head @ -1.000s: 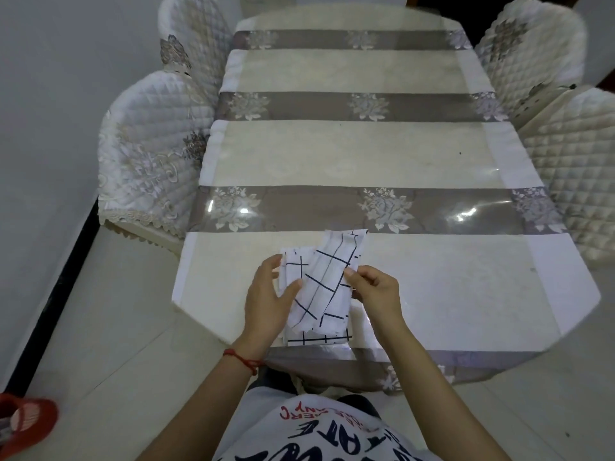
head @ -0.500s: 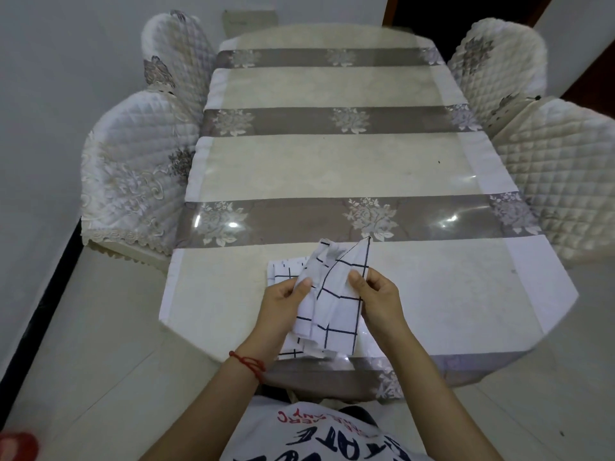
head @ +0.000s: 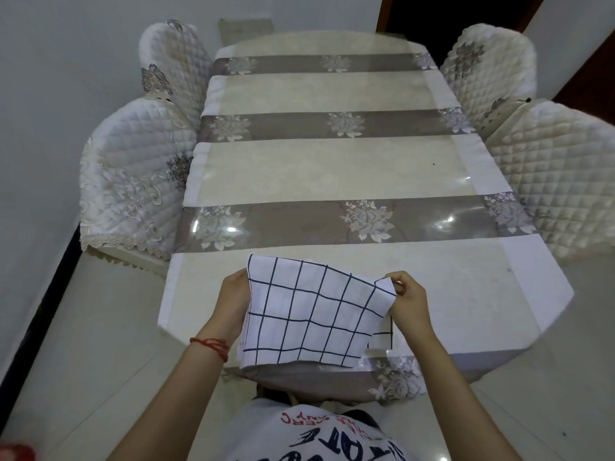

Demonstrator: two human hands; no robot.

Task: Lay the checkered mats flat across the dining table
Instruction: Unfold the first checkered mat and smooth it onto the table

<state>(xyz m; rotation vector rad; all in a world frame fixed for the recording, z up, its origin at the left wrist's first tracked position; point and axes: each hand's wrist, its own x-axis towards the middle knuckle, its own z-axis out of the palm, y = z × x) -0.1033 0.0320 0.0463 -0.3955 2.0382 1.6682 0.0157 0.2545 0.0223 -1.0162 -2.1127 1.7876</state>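
Note:
A white checkered mat [head: 309, 311] with dark grid lines is spread open between my hands, held just above the near end of the dining table [head: 332, 174]. My left hand [head: 233, 301] grips its left edge from underneath. My right hand [head: 407, 297] pinches its upper right corner. Under the mat's right side, a corner of another checkered mat [head: 382, 341] shows, lying on the table. The rest of that lower piece is hidden.
The table wears a cream and grey-brown striped cloth with flower prints under a clear cover. Two quilted chairs [head: 139, 181] stand along the left side and two more quilted chairs [head: 559, 174] along the right. A dark doorway [head: 422, 24] lies beyond the far end.
The folded mat has been pulled open: my hands moved apart and the cloth now spans flat between them, where earlier it was bunched and upright.

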